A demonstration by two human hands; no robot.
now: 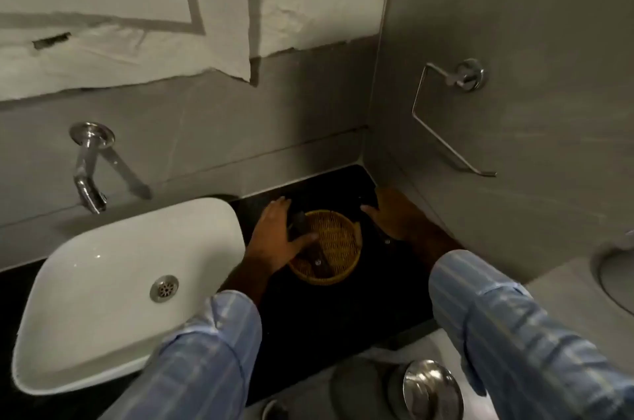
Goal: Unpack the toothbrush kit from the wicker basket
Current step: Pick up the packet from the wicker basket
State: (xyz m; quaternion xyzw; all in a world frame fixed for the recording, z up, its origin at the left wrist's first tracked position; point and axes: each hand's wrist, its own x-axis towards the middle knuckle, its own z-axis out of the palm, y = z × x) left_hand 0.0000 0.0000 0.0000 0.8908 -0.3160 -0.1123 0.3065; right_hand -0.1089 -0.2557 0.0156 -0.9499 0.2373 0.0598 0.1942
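A person's left hand (pixel 278 234) grips a dark toothbrush kit (pixel 305 234) inside the wicker basket (pixel 338 248) near the black counter's (pixel 326 316) back corner; right hand (pixel 391 224) lies flat, empty. The kit looks light, slim, best pinched mid-length.

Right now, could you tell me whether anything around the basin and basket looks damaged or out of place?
Yes: the white sheet covering the wall above the chrome tap has a torn slit near its left side and ragged lower edges. The round yellow wicker basket sits upright on the black counter; nothing looks spilled.
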